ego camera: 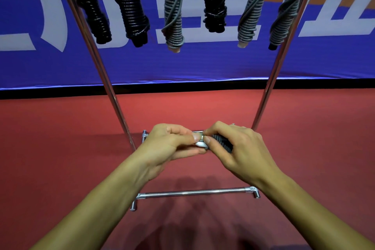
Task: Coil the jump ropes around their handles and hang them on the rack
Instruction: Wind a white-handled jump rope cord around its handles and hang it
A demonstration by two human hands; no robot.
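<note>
Right now you've got the jump rope bundle (220, 141) held low in front of the rack (194, 193), between its two uprights and above the red floor (60, 138). Left hand (168, 144) is curled round the pale handle end (199, 143); right hand (235, 148) pinches at that same end with thumb and forefinger while the rest of it wraps the black coiled section. Neither hand is spread; both grip the bundle.

Handling, my read: light, no weight issue. Cord looks smooth and plasticky, so probably a bit slick and springy; coils will likely want to unwind if you let go. Handles underneath are stiff, so squeeze the wound body, not a loose strand. Keep one hand clamped over the coils; the other can work the free end.

Six wound ropes hang from the top of the rack, three black (132, 6), three grey (173, 18), each apparently from a loop at its top end, which is cut off by the frame. I can't see a loop on yours; both hands cover it
</note>
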